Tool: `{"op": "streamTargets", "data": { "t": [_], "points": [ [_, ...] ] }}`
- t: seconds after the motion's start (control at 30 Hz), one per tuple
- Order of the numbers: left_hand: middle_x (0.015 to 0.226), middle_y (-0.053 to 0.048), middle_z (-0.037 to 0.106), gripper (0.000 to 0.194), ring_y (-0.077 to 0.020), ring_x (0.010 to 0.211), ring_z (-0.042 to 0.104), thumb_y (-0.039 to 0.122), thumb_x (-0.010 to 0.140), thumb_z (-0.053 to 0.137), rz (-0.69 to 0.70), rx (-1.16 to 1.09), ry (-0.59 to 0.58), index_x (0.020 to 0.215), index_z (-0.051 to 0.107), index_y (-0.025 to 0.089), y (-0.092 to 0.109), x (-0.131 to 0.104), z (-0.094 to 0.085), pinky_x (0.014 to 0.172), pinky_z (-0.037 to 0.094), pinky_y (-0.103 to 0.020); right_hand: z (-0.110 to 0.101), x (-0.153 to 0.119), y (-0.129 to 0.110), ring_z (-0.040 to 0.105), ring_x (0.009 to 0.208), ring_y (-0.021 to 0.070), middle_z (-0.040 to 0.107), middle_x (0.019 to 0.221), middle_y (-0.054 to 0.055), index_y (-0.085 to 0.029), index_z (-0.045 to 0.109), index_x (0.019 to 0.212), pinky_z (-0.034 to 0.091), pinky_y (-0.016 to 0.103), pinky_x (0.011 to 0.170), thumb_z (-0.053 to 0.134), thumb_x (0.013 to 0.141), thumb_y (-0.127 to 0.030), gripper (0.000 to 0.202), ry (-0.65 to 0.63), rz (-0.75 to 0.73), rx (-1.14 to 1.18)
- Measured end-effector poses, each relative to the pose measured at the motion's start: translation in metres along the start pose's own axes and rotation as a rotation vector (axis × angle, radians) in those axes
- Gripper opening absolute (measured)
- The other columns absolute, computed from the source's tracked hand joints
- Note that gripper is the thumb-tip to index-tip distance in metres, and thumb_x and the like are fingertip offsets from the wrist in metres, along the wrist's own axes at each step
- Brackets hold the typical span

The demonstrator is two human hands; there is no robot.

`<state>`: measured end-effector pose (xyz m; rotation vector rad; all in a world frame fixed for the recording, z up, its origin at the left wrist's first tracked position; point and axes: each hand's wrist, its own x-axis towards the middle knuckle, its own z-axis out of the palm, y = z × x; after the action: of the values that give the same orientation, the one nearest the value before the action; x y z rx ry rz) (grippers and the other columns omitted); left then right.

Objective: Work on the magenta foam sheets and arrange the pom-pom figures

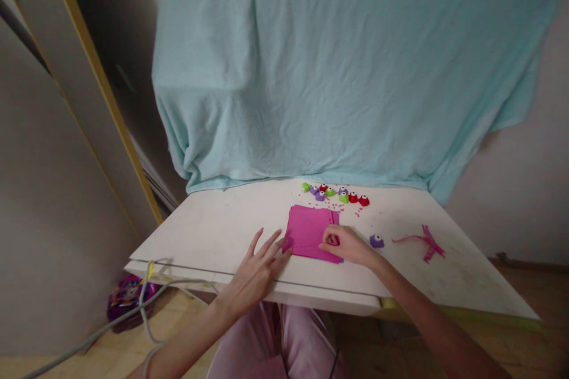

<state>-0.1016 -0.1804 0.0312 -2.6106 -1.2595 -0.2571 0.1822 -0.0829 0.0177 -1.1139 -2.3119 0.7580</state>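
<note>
A square stack of pink paper lies on the white tabletop in front of me. At its lower left corner is my left hand, fingers spread, with the fingertips on or beside the paper's edge. Over the right part of the paper my right hand is closed in a pinch. Whatever is between those fingertips is hidden. Just right of this hand sits a small purple piece with a white, dark-dotted top. Farther right lies a tangle of thin pink paper strips.
Several small green, purple and red pieces of the same kind stand behind the paper, with tiny pink paper bits scattered near them. A light blue cloth hangs behind the table. A grey cable runs past the front left edge.
</note>
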Motion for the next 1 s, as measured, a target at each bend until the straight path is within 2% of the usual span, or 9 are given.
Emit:
{"op": "streamTargets", "data": {
  "t": [0.13, 0.27, 0.43, 0.53, 0.63, 0.73, 1.0],
  "points": [
    [0.139, -0.01, 0.047, 0.052, -0.0272, 0.144, 0.02, 0.017, 0.089, 0.048, -0.048, -0.023, 0.027, 0.14, 0.042, 0.02, 0.007, -0.005, 0.005, 0.118, 0.009, -0.057, 0.0, 0.001, 0.002, 0.053, 0.063, 0.0134, 0.059, 0.069, -0.001, -0.019, 0.062, 0.071, 0.038, 0.024, 0.058, 0.066, 0.081, -0.029, 0.015, -0.007, -0.014, -0.004],
    [0.138, -0.012, 0.047, 0.05, -0.028, 0.141, 0.026, 0.011, 0.085, 0.047, -0.119, -0.066, 0.055, 0.134, 0.046, 0.016, 0.018, -0.012, 0.007, 0.118, 0.015, -0.056, 0.0, 0.001, 0.003, 0.052, 0.063, 0.0136, 0.06, 0.069, 0.0, -0.019, 0.062, 0.072, 0.037, 0.024, 0.059, 0.066, 0.082, -0.031, 0.016, -0.012, -0.016, -0.012],
    [0.136, -0.013, 0.05, 0.042, -0.0279, 0.134, 0.037, 0.008, 0.085, 0.041, -0.236, -0.184, 0.107, 0.125, 0.053, 0.013, 0.046, -0.017, 0.009, 0.114, 0.029, -0.053, 0.0, 0.002, 0.005, 0.052, 0.062, 0.0136, 0.06, 0.07, 0.0, -0.019, 0.062, 0.072, 0.038, 0.024, 0.058, 0.066, 0.082, -0.032, 0.016, -0.021, -0.015, -0.004],
    [0.137, -0.013, 0.05, 0.044, -0.0267, 0.131, 0.043, 0.011, 0.089, 0.039, -0.197, -0.226, 0.091, 0.132, 0.048, 0.014, 0.067, -0.009, 0.012, 0.111, 0.037, -0.049, 0.001, 0.003, 0.006, 0.051, 0.062, 0.0136, 0.059, 0.069, 0.0, -0.019, 0.061, 0.072, 0.038, 0.024, 0.058, 0.066, 0.082, -0.032, 0.017, -0.026, -0.019, 0.0],
    [0.149, -0.013, 0.039, 0.05, -0.0263, 0.138, 0.035, 0.023, 0.095, 0.039, -0.203, -0.203, 0.118, 0.144, 0.035, 0.013, 0.082, 0.006, 0.016, 0.112, 0.036, -0.046, 0.002, 0.003, 0.006, 0.051, 0.062, 0.0138, 0.059, 0.069, 0.0, -0.019, 0.061, 0.072, 0.038, 0.025, 0.059, 0.065, 0.082, -0.032, 0.017, -0.016, -0.016, 0.004],
    [0.153, -0.013, 0.031, 0.057, -0.0261, 0.142, 0.027, 0.035, 0.097, 0.04, -0.247, -0.167, 0.135, 0.148, 0.027, 0.012, 0.088, 0.017, 0.022, 0.114, 0.035, -0.045, 0.003, 0.003, 0.005, 0.051, 0.062, 0.0139, 0.06, 0.069, 0.0, -0.019, 0.061, 0.072, 0.039, 0.025, 0.059, 0.065, 0.083, -0.033, 0.018, -0.009, -0.008, 0.011],
    [0.154, -0.012, 0.03, 0.059, -0.0236, 0.143, 0.025, 0.036, 0.097, 0.039, -0.272, -0.13, 0.121, 0.148, 0.025, 0.01, 0.088, 0.016, 0.032, 0.115, 0.033, -0.042, 0.003, 0.002, 0.005, 0.051, 0.062, 0.0133, 0.059, 0.069, 0.0, -0.019, 0.062, 0.073, 0.038, 0.025, 0.059, 0.064, 0.085, -0.04, 0.024, -0.003, -0.02, 0.032]
  ]
}}
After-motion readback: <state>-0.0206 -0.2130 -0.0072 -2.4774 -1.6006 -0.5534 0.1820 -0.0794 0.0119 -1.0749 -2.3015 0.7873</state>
